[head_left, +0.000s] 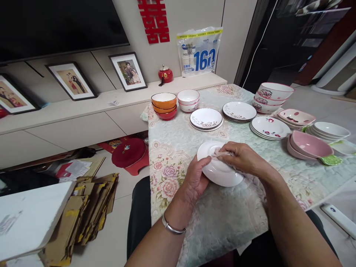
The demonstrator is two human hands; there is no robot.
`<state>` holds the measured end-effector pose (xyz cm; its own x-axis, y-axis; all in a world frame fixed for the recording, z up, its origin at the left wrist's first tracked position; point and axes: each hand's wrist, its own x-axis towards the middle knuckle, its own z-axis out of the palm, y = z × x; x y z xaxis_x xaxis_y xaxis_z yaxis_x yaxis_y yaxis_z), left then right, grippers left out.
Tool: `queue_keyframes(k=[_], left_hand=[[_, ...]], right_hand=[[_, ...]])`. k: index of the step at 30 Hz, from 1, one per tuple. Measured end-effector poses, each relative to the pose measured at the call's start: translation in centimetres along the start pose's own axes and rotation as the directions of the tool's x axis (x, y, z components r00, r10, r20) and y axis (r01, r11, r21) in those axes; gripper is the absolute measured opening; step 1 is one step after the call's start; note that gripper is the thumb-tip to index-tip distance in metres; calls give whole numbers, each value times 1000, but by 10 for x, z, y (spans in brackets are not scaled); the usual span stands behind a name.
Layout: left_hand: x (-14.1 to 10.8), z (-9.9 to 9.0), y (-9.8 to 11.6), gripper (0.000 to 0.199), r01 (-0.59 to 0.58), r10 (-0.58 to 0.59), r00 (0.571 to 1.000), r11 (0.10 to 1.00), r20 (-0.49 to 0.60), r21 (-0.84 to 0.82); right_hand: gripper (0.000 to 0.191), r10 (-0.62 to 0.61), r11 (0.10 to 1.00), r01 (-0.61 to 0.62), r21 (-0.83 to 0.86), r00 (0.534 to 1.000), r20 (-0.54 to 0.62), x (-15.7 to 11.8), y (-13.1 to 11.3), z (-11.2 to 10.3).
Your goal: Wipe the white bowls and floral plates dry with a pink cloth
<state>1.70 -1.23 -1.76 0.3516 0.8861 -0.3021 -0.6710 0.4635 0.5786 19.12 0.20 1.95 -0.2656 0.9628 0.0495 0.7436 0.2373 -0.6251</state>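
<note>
A white plate (222,176) is tilted above the table, its rim gripped at the left by my left hand (196,176), thumb on top and fingers underneath. My right hand (240,157) pinches a pale crumpled cloth (218,152) and presses it on the plate's face. Beyond the plate lie a pile of patterned plates with dark rims (206,118) and a second such pile (239,110). Farther right sits a stack of white plates with red flowers (270,127). Pink leaf-handled bowls (311,144) rest near the right side.
Orange and red bowls (164,105), white bowls (188,100) and tall patterned bowls (269,97) stand along the far side of the flowered tablecloth (169,170). Small white dishes (328,131) are at right. Flattened cardboard (80,218) and a red stool (129,154) occupy the floor at left.
</note>
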Motion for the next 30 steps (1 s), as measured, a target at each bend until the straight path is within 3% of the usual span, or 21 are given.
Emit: queue_keyframes(k=[5, 9, 13, 17, 20, 22, 27, 30], left_hand=[[-3, 0, 1, 71, -9, 10, 1000, 999, -21, 43], [-3, -1, 2, 72, 0, 1, 1000, 999, -26, 42], [-3, 0, 2, 70, -3, 4, 1000, 999, -27, 47], [-3, 0, 1, 67, -7, 9, 999, 998, -33, 63], [-3, -2, 0, 64, -11, 11, 1000, 999, 4, 52], [-2, -3, 0, 64, -11, 10, 1000, 999, 16, 46], [-5, 1, 3, 70, -5, 6, 1000, 998, -12, 63], [-6, 4, 4, 72, -3, 4, 1000, 998, -17, 57]], right_hand=[[23, 144, 987, -155, -50, 973, -180, 4, 15, 4], [23, 157, 980, -182, -84, 958, -241, 6, 16, 9], [23, 139, 951, -218, -221, 936, -322, 8, 14, 15], [21, -7, 944, -96, -315, 951, -310, 8, 3, 26], [19, -124, 964, 64, -259, 967, -224, 8, -6, 29], [18, -135, 973, 96, -209, 974, -182, 8, -7, 27], [22, 54, 956, -129, -263, 960, -274, 8, 7, 17], [25, 94, 929, -193, -316, 948, -303, 9, 14, 17]])
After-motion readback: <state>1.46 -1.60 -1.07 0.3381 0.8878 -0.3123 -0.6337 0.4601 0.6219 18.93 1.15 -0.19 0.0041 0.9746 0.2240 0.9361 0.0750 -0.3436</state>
